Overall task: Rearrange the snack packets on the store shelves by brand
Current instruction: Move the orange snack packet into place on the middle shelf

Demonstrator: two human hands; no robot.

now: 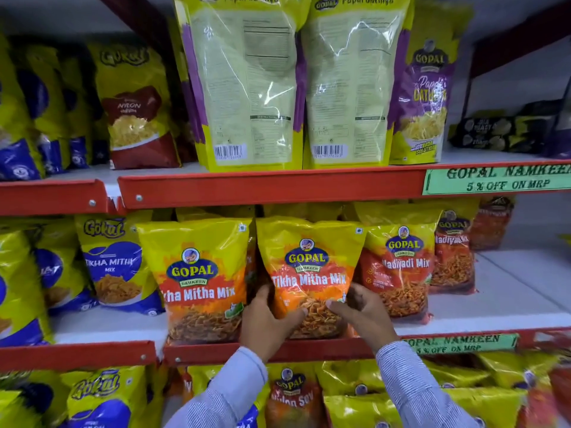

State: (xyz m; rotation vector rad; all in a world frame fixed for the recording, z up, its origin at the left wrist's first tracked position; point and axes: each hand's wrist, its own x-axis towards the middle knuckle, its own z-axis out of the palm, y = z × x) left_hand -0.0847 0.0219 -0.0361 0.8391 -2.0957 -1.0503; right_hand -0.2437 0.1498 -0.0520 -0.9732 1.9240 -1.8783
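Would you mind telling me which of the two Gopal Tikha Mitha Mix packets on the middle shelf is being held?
The right-hand Tikha Mitha Mix packet: the left hand and right hand grip its lower sides. Its twin beside it stands untouched.

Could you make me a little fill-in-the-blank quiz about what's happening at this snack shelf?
1. Both hands grip a Gopal packet labelled Tikha ____ Mix.
2. The green sign offers ____ % off on MRP.
3. The two big top-shelf packets show their ____ sides, with barcodes.

Missing words: Mitha; 5; back
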